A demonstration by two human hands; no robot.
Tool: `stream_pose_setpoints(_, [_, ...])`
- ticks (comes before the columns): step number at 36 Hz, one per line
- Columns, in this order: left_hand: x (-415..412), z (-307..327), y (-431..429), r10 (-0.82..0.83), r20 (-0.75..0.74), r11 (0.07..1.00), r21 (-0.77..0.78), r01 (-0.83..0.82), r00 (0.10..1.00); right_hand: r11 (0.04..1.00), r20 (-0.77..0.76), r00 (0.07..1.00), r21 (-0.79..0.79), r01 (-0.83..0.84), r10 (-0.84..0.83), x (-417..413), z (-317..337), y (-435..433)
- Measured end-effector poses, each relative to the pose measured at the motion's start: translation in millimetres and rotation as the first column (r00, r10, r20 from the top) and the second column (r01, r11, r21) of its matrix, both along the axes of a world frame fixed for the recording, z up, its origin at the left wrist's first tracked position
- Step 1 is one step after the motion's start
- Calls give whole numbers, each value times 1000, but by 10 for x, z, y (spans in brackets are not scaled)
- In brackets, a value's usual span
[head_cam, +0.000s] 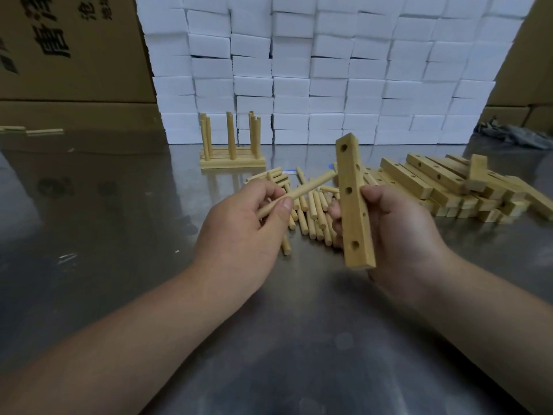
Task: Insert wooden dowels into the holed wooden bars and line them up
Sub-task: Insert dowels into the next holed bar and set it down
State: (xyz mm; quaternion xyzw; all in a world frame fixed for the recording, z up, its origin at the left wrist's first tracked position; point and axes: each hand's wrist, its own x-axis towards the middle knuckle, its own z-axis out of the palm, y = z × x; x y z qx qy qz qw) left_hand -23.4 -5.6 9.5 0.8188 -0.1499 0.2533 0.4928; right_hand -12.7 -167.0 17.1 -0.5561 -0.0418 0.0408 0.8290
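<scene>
left hand [239, 226] pinches pale round dowel [311, 185] | right hand [401, 235] grips upright 5-hole bar [353, 223]

Loose dowels [311, 205] lie mid-table [119, 205], a pile of holed bars [449, 187] to their right, finished bars with upright dowels [232, 151] behind, stacked boxes [329, 70] beyond.

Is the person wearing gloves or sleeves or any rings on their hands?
No gloves. The left hand and right hand are bare, with short plain nails and no rings showing. The left forearm and right forearm are bare too: no sleeves, watch or bracelet.
</scene>
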Motion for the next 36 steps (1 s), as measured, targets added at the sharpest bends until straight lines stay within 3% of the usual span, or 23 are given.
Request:
stream_pose_setpoints(6, [-12,14,5,17,9,1000,-25,-17,1000,997,12,997,-23,-77,77,-24,16,10])
stream_pose_setpoints(12, [-17,44,4,59,35,998,-32,-58,998,995,22,999,-89,-42,44,-52,34,26])
stream_pose_setpoints(20, [-7,115,50,96,51,989,-117,-90,994,949,138,988,-315,-20,66,-81,35,41])
stream_pose_setpoints(36, [35,159,134,93,48,989,-118,-86,995,888,240,970,-453,74,42,-163,89,41])
